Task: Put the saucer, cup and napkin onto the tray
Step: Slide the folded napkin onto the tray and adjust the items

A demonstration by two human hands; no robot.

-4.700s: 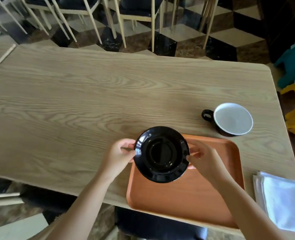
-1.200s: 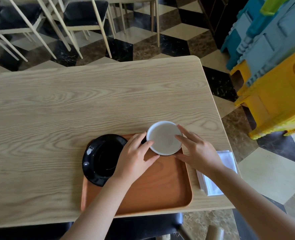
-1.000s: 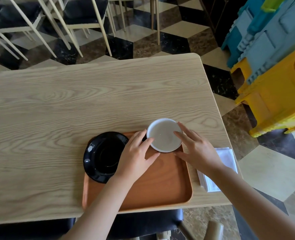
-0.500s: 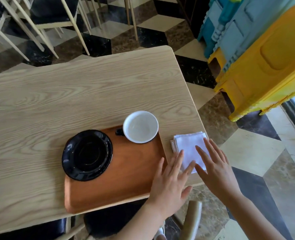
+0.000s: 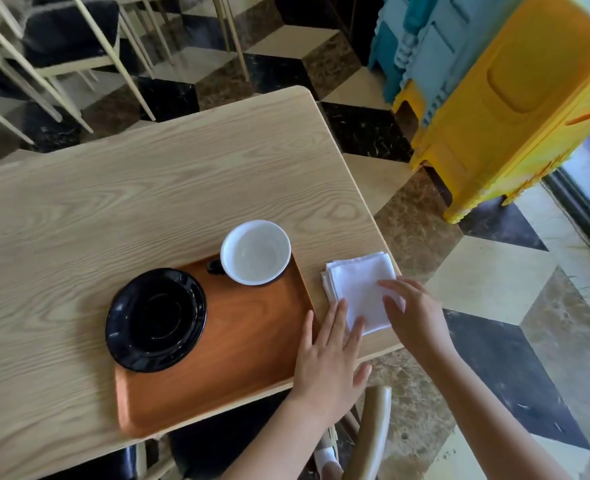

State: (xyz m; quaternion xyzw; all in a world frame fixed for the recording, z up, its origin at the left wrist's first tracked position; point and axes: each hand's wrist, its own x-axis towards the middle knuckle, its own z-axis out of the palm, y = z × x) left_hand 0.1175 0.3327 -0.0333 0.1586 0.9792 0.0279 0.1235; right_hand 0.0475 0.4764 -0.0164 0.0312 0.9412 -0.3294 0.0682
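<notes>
On wooden table point(image 5: 148, 188) | tray point(image 5: 238, 348) | checkered floor point(image 5: 494, 289)

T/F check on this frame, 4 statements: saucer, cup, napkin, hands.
1. The glossy black round saucer lies on the orange-brown rectangular tray. True.
2. The white-lined cup with a black handle stands on the saucer. False: it stands beside the saucer, at the tray's far right corner.
3. The folded white cloth napkin lies on the tray. False: it lies on the light wooden table, right of the tray.
4. The left hand and the right hand are both at the napkin, open. True.
</notes>
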